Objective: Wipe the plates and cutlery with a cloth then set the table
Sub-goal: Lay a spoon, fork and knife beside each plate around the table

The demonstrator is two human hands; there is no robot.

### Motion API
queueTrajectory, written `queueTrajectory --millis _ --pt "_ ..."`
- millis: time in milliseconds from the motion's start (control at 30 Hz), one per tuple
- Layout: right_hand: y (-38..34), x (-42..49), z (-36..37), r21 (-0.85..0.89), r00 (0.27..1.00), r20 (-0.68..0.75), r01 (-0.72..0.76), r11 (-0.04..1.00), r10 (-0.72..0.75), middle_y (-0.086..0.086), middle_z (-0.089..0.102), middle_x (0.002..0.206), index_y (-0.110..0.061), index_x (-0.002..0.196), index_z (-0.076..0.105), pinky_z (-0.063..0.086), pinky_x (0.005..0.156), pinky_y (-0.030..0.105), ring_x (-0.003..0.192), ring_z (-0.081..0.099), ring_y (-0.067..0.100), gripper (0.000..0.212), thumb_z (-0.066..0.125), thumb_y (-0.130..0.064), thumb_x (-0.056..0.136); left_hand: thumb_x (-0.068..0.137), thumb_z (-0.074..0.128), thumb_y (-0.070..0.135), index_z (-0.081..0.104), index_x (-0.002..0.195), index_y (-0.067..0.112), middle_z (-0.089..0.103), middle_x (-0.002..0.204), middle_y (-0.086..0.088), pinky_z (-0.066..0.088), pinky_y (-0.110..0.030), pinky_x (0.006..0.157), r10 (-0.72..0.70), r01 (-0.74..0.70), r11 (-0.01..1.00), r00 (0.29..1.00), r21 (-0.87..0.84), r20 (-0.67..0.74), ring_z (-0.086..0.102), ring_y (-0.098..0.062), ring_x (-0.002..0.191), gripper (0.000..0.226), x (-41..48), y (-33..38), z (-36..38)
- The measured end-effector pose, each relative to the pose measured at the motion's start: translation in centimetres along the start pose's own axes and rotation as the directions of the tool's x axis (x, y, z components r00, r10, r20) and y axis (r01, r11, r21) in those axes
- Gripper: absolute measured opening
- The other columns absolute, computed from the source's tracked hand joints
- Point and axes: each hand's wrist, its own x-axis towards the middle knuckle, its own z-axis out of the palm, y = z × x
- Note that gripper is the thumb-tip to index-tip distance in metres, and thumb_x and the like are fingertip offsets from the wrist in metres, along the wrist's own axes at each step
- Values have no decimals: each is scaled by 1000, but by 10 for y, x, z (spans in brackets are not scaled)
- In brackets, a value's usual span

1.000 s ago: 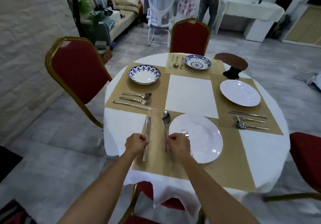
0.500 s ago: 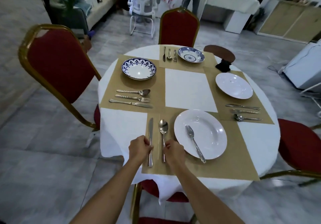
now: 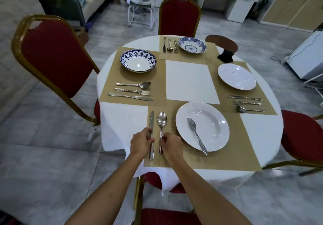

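On the near tan placemat (image 3: pixel 234 156) a knife (image 3: pixel 151 120) and a spoon (image 3: pixel 161 120) lie side by side, left of a white plate (image 3: pixel 209 118). A fork (image 3: pixel 196 134) lies inside that plate. My left hand (image 3: pixel 140 142) pinches the knife's handle. My right hand (image 3: pixel 170 145) pinches the spoon's handle. A dark cloth (image 3: pixel 225 57) sits at the table's far right edge.
Three other settings are laid: a blue-patterned bowl (image 3: pixel 138 60) with cutlery on the left, a smaller blue bowl (image 3: pixel 191 45) at the far side, a white plate (image 3: pixel 236 76) on the right. Red chairs (image 3: pixel 50 57) ring the round table. A person stands far behind.
The fork, half hidden behind my right hand a second ago, now lies in full view in the plate. Both hands keep their hold on knife and spoon; the camera view shifted.
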Motion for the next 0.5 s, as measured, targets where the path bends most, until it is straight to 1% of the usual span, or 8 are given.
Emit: queueTrajectory --millis 100,300,433,467,500 --pt "0 0 -1 14 1000 7 10 1000 -10 9 70 89 -9 95 69 52 74 35 82 63 23 14 56 -13 89 89 65 19 60 123 23 69 104 -2 38 -21 76 14 -14 1000 1000 11 6 61 -20 100 35 -1 1 0" --pt "3 4 -3 -30 999 30 37 999 -36 9 70 96 -9 100 69 51 78 33 90 64 24 18 54 -14 91 89 65 15 61 125 22 70 108 -4 38 -19 79 31 -31 1000 999 4 -20 62 -20 101 37 -4 3 1" --pt "2 4 -5 -62 996 65 59 996 -55 10 70 94 -8 99 68 48 71 30 87 63 24 19 52 -16 93 89 65 15 63 123 22 70 107 -5 39 -20 78 36 -36 999 999 -4 -25 63 -20 100 35 -6 3 2" --pt "2 2 -7 -61 995 73 72 996 -68 9 69 90 -8 95 68 46 68 28 82 63 23 18 52 -16 93 89 66 15 63 122 22 71 106 -5 40 -21 78 36 -36 999 999 -6 -23 63 -21 99 34 -6 3 2" --pt "1 2 -10 -61 994 84 82 995 -76 8 67 84 -8 87 67 43 63 24 75 60 22 18 52 -16 93 88 66 15 64 121 22 71 104 -5 40 -21 77 37 -37 999 999 -10 -21 64 -21 98 34 -6 2 2"
